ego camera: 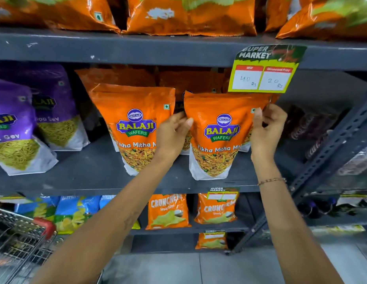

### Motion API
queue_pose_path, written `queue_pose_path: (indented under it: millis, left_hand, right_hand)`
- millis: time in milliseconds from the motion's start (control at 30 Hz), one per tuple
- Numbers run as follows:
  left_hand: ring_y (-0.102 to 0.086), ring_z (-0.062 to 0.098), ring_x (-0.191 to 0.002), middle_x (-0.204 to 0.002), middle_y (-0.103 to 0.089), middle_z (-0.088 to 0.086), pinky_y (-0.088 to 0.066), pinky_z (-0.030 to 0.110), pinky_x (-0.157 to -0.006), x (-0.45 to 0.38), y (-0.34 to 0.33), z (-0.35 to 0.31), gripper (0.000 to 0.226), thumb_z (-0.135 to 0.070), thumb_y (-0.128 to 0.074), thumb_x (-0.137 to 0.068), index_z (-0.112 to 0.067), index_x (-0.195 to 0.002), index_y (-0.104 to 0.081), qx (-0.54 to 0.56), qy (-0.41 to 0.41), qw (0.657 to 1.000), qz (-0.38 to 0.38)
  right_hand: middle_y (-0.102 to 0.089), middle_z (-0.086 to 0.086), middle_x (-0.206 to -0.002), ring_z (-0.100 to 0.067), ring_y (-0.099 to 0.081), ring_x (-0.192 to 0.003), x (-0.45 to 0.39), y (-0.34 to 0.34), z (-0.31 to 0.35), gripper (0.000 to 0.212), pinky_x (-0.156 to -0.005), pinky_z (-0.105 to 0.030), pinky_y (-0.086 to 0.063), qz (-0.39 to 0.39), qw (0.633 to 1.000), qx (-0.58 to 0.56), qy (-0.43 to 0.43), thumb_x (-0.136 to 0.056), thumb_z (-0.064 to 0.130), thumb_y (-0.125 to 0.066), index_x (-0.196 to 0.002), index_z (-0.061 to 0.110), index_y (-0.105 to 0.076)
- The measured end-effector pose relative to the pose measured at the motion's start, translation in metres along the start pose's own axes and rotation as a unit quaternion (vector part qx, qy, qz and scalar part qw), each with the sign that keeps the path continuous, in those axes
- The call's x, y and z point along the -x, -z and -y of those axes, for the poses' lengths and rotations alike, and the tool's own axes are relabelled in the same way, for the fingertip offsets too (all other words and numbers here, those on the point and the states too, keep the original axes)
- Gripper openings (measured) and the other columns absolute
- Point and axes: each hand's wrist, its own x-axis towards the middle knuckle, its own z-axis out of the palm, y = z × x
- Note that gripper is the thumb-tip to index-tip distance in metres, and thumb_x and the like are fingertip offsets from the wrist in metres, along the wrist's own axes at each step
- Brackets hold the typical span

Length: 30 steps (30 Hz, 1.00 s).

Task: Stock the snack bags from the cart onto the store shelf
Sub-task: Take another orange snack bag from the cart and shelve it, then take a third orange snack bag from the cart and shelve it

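Note:
An orange Balaji Tikha Mitha Mix bag (219, 138) stands upright at the front of the grey middle shelf (92, 171). My left hand (172, 134) grips its left edge and my right hand (266, 130) pinches its upper right corner. A second bag of the same kind (133, 128) stands just left of it, with more orange bags behind both. The wire cart (21, 240) with a red handle is at the lower left.
Purple sev bags (16, 128) stand at the shelf's left. A yellow price tag (264, 70) hangs from the upper shelf edge right above the held bag. Orange Cruncheez bags (168, 212) fill the shelf below. A slanted metal upright (332, 150) borders the right side.

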Motion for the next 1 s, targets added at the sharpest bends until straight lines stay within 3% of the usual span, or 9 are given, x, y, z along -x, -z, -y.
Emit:
queue_pose_path:
  millis: [67, 133, 300, 467, 600, 700, 833, 900, 1000]
  left_hand:
    - [-0.057, 0.011, -0.116, -0.128, -0.063, 0.006, -0.047, 0.014, -0.091, 0.013, 0.012, 0.010, 0.041, -0.030, -0.057, -0.090, -0.012, -0.127, -0.055, -0.006, 0.011, 1.000, 0.003]
    - [-0.062, -0.001, -0.102, -0.118, -0.068, 0.002, -0.048, 0.009, -0.085, 0.028, 0.034, 0.024, 0.033, -0.030, -0.058, -0.089, -0.014, -0.118, -0.061, 0.007, 0.026, 1.000, -0.016]
    - [-0.070, 0.006, -0.081, -0.075, -0.076, -0.009, -0.056, 0.026, -0.081, 0.073, 0.131, 0.073, 0.012, -0.029, -0.060, -0.088, -0.026, -0.080, -0.068, 0.065, 0.089, 0.986, -0.121]
    - [-0.064, -0.005, -0.059, -0.064, -0.073, -0.015, -0.049, 0.010, -0.058, 0.152, 0.263, 0.112, 0.013, -0.022, -0.054, -0.092, -0.016, -0.085, -0.064, 0.046, 0.159, 0.934, -0.315]
    - [-0.058, 0.007, -0.062, -0.068, -0.069, 0.006, -0.050, 0.032, -0.064, 0.241, 0.363, 0.136, 0.022, -0.027, -0.056, -0.091, -0.012, -0.079, -0.067, -0.124, 0.214, 0.857, -0.452]
    - [-0.068, 0.022, -0.079, -0.080, -0.072, 0.010, -0.051, 0.039, -0.075, 0.312, 0.420, 0.154, 0.017, -0.027, -0.057, -0.090, -0.017, -0.081, -0.067, -0.177, 0.289, 0.788, -0.514]
    - [-0.067, 0.032, -0.094, -0.095, -0.072, 0.020, -0.047, 0.038, -0.076, 0.397, 0.484, 0.197, 0.021, -0.027, -0.060, -0.087, -0.008, -0.096, -0.064, -0.280, 0.463, 0.734, -0.411]
    - [-0.065, 0.037, -0.099, -0.102, -0.069, 0.023, -0.049, 0.039, -0.078, 0.435, 0.512, 0.231, 0.036, -0.036, -0.062, -0.084, -0.005, -0.104, -0.060, -0.297, 0.568, 0.723, -0.258]
    - [-0.066, 0.020, -0.095, -0.119, -0.066, 0.019, -0.052, 0.022, -0.078, 0.518, 0.546, 0.301, 0.068, -0.051, -0.073, -0.066, -0.001, -0.111, -0.062, -0.269, 0.694, 0.668, -0.020]
  right_hand:
    - [-0.054, -0.001, -0.107, 0.008, -0.052, -0.089, 0.023, -0.003, 0.000, 0.025, -0.074, -0.007, -0.043, -0.059, 0.997, 0.011, 0.038, -0.093, 0.031, -0.048, -0.108, 0.010, -0.046]
    - [-0.056, 0.002, -0.098, 0.010, -0.052, -0.082, 0.053, -0.014, 0.001, 0.014, -0.070, -0.008, -0.044, -0.056, 0.997, 0.000, 0.053, -0.095, 0.028, -0.044, -0.099, 0.014, -0.046]
    - [-0.056, 0.013, -0.080, -0.006, -0.056, -0.074, 0.154, -0.088, -0.002, 0.007, -0.070, -0.025, -0.046, 0.214, 0.976, -0.012, 0.037, -0.092, 0.027, -0.048, -0.090, 0.022, -0.051]
    - [-0.059, 0.010, -0.073, 0.005, -0.058, -0.064, 0.273, -0.183, 0.016, 0.006, -0.063, -0.009, -0.042, 0.452, 0.890, -0.048, -0.024, -0.092, 0.017, -0.052, -0.086, 0.015, -0.054]
    - [-0.056, 0.006, -0.069, 0.001, -0.054, -0.064, 0.367, -0.252, 0.032, 0.018, -0.063, -0.011, -0.041, 0.607, 0.793, -0.039, -0.032, -0.090, 0.015, -0.054, -0.077, 0.027, -0.050]
    - [-0.061, -0.004, -0.077, -0.015, -0.054, -0.073, 0.441, -0.294, 0.037, 0.006, -0.066, -0.017, -0.042, 0.709, 0.706, 0.001, 0.000, -0.088, 0.012, -0.057, -0.085, 0.017, -0.058]
    - [-0.065, -0.012, -0.081, -0.018, -0.056, -0.075, 0.540, -0.336, 0.021, 0.010, -0.076, -0.037, -0.050, 0.820, 0.558, 0.107, 0.073, -0.084, 0.013, -0.060, -0.092, 0.007, -0.062]
    - [-0.059, -0.007, -0.085, -0.020, -0.055, -0.080, 0.584, -0.344, 0.016, 0.012, -0.080, -0.042, -0.051, 0.873, 0.457, 0.139, 0.095, -0.085, 0.015, -0.059, -0.096, 0.011, -0.060]
    - [-0.055, -0.013, -0.117, -0.027, -0.052, -0.109, 0.639, -0.342, 0.016, 0.041, -0.091, -0.036, -0.043, 0.912, 0.325, 0.167, 0.185, -0.085, 0.028, -0.061, -0.119, 0.007, -0.052]
